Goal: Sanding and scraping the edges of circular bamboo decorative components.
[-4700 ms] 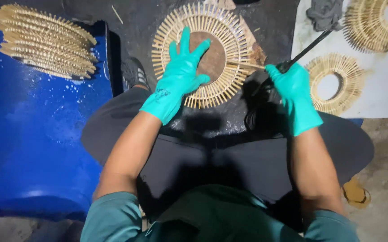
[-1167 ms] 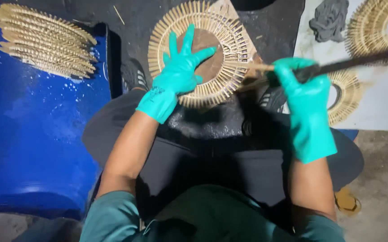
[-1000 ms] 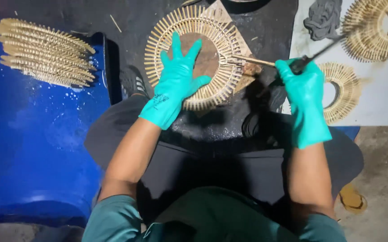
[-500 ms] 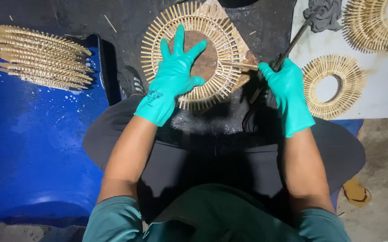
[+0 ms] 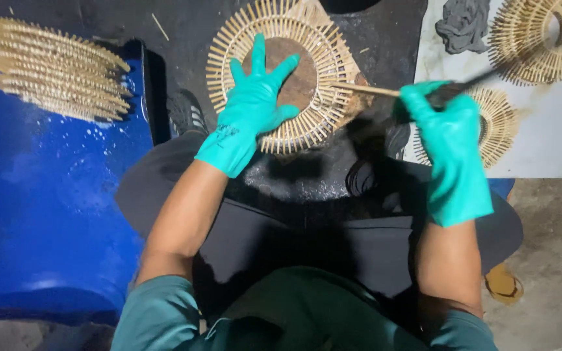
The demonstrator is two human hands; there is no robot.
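A round ring of bamboo sticks (image 5: 323,52) with a brown disc in its middle lies on the dark surface in front of me. My left hand (image 5: 252,107), in a teal glove, presses flat on it with fingers spread. My right hand (image 5: 447,140), also gloved, is closed around a dark-handled brush (image 5: 469,84). The brush's pale wooden end (image 5: 365,89) reaches onto the ring's right edge.
A stack of finished stick rings (image 5: 50,71) rests on a blue barrel (image 5: 40,214) at the left. At the right, a white board (image 5: 554,130) carries two more rings (image 5: 541,32) and a grey rag (image 5: 463,23). Bare concrete floor lies at the lower right.
My right hand keeps stroking the brush across the ring's right side, swinging out to the right and back. My left hand stays pressed on the ring.
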